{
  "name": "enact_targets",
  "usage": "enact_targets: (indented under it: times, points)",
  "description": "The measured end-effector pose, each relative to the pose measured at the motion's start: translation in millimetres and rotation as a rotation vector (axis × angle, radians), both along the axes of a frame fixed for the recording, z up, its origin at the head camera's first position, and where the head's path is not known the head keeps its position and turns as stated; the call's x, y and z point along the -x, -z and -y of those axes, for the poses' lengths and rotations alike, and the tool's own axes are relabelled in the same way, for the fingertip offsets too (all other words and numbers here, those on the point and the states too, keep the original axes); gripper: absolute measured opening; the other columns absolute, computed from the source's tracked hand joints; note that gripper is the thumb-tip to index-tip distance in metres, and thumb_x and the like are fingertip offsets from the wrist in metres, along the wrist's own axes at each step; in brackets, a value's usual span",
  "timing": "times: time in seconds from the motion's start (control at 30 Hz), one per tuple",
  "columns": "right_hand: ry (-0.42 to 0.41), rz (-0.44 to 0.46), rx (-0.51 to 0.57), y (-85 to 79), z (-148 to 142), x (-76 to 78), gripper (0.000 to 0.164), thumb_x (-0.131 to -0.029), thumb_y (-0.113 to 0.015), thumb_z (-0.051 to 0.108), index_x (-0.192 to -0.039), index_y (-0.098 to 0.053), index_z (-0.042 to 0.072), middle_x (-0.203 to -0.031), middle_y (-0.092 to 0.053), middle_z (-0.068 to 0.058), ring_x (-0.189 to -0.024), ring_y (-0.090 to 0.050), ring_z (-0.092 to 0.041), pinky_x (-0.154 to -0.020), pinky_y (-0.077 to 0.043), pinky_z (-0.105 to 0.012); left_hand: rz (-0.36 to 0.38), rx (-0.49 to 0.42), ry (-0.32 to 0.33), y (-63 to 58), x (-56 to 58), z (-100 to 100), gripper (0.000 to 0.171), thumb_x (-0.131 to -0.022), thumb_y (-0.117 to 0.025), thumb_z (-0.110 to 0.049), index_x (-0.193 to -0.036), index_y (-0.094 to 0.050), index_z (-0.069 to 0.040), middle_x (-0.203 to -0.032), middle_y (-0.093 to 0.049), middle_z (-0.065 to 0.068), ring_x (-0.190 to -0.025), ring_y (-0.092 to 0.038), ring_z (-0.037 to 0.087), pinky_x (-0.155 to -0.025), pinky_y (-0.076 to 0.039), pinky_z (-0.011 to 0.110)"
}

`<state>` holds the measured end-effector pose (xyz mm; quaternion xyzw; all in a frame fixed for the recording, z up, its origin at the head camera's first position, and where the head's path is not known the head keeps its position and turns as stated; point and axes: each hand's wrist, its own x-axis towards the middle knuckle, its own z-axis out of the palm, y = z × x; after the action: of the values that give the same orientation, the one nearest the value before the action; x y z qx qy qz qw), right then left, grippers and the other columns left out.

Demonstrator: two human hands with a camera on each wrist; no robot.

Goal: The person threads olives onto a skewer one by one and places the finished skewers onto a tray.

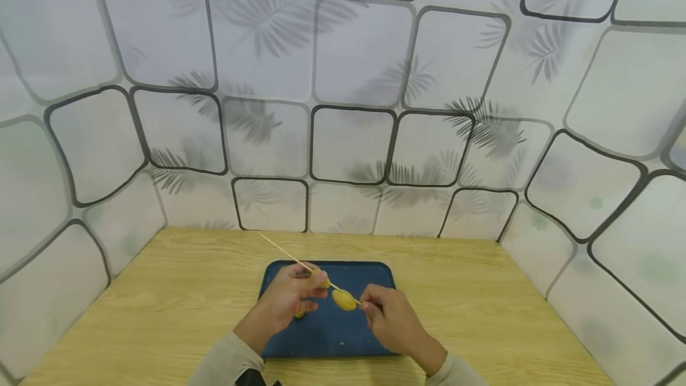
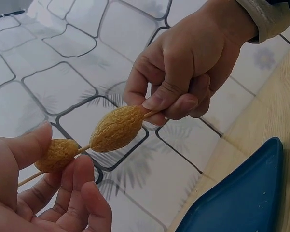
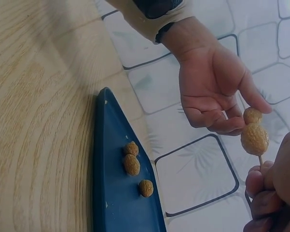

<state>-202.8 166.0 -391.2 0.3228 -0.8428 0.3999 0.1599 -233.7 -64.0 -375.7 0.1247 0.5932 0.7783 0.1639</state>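
Over a blue tray (image 1: 343,338), seen from the head camera, a person's left hand (image 1: 284,298) pinches one golden ball (image 1: 323,280) on a wooden skewer (image 1: 281,249) pointing to ten o'clock, the right hand (image 1: 391,319) gripping its four-o'clock end beside a second ball (image 1: 343,299).

Two hands (image 1: 390,317), one skewer (image 1: 281,248), two skewered balls (image 1: 343,299), one tray (image 1: 337,335), three loose balls (image 3: 131,165) at six o'clock in the right wrist view, one table (image 1: 177,302)

Head camera: high, well back, facing forward-down over tray (image 1: 332,338) to wall (image 1: 354,145). Wrist cameras: close, tilted; left faces right hand (image 1: 391,317), right faces left hand (image 1: 289,293); both share skewer (image 1: 278,247), part of tray. Right view's lower-right corner dim, perhaps cropped fingers.
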Motion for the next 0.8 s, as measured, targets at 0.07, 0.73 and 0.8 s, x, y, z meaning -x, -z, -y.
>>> enact_targets:
  times: [0.07,0.73,0.8]
  points:
    - [0.001,0.005,0.002,0.3,0.3,-0.3,0.027,-0.093,-0.057,-0.005,-0.074,-0.056,0.015,-0.057,-0.048,0.014,-0.047,-0.042,0.004,-0.042,-0.04,-0.02,-0.008,0.006,-0.001,0.0,-1.1,-0.8,0.009,-0.095,-0.065,-0.015,-0.087,-0.063,-0.017,-0.087,-0.063,-0.002,-0.077,-0.064,0.013,-0.065,-0.051,0.03]
    - [-0.004,0.014,0.004,-4.5,3.0,-1.5,0.027,-0.09,-0.058,-0.008,-0.074,-0.056,0.014,-0.057,-0.049,0.014,-0.048,-0.043,0.004,-0.042,-0.04,-0.02,-0.013,0.021,0.005,0.4,-2.0,-5.2,0.008,-0.094,-0.067,-0.019,-0.09,-0.062,-0.015,-0.087,-0.065,-0.001,-0.077,-0.063,0.014,-0.063,-0.051,0.029]
    - [-0.004,0.012,0.006,-6.7,3.4,-2.7,0.027,-0.09,-0.057,-0.009,-0.074,-0.057,0.013,-0.058,-0.049,0.013,-0.048,-0.043,0.004,-0.042,-0.041,-0.02,-0.015,0.024,0.01,-0.4,-2.3,-5.6,0.008,-0.094,-0.067,-0.019,-0.09,-0.062,-0.014,-0.087,-0.065,0.0,-0.078,-0.063,0.015,-0.063,-0.051,0.029]
